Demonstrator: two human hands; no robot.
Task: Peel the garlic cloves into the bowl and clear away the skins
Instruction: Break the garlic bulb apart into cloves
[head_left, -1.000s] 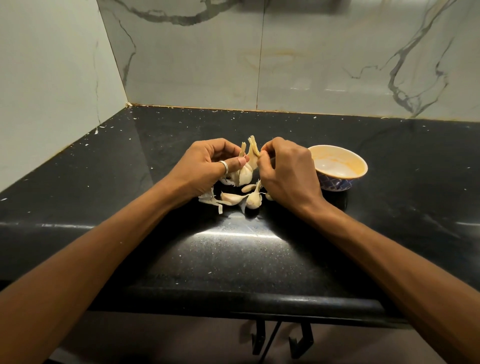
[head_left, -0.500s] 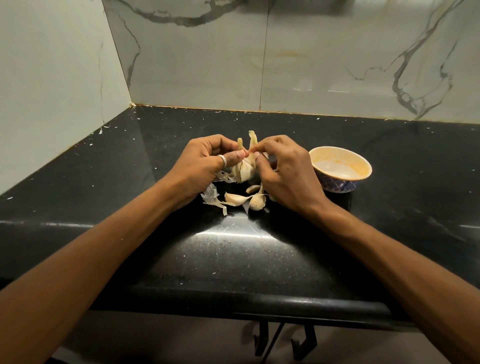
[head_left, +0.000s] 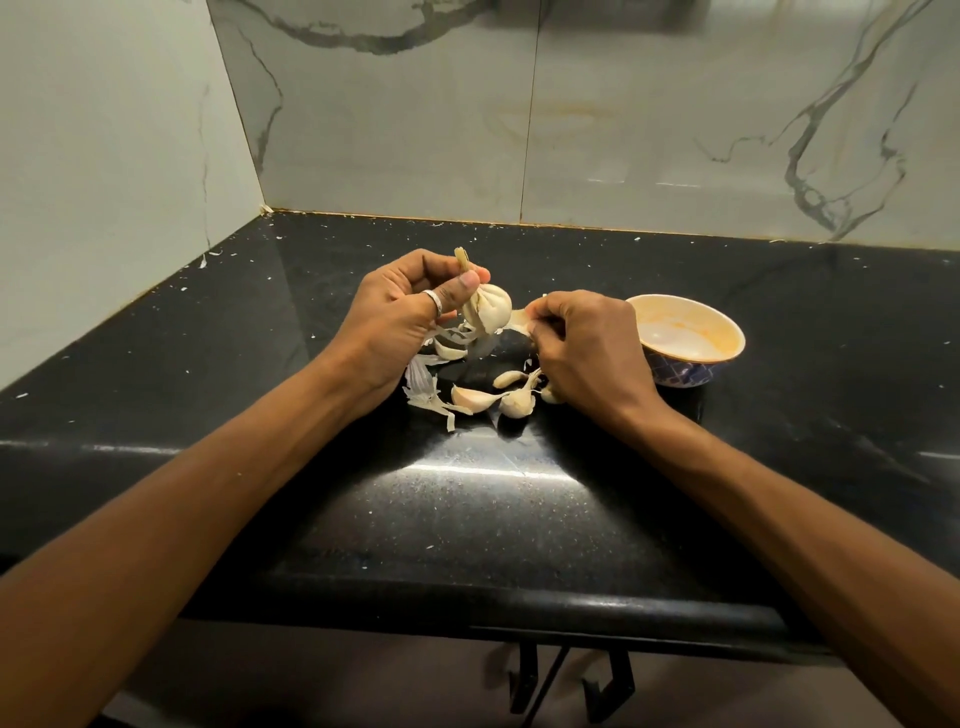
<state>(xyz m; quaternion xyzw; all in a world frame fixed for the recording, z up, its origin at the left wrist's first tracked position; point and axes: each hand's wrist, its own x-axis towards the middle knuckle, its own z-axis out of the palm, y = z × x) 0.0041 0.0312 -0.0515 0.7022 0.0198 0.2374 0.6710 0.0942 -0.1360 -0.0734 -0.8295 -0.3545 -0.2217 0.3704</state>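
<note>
My left hand (head_left: 400, 322) pinches the dry stem of a pale garlic bulb (head_left: 488, 312) and holds it above the black counter. My right hand (head_left: 587, 348) pinches a single clove (head_left: 519, 327) just to the right of the bulb, still touching its side. Several loose cloves (head_left: 511, 400) and papery skins (head_left: 423, 387) lie on the counter under my hands. A small bowl (head_left: 727, 343) with a cream inside and blue patterned outside stands to the right of my right hand; no cloves show in it.
The black stone counter (head_left: 467, 499) is speckled with small white flecks. Marble wall tiles (head_left: 623, 114) close off the back and the left side. The counter's front edge (head_left: 519, 618) runs below my forearms, with dark metal hooks (head_left: 561, 680) under it.
My hands have drawn apart. The right hand has pulled a clove away from the bulb toward the right, while the left has tilted the bulb so its stem points up and left.
</note>
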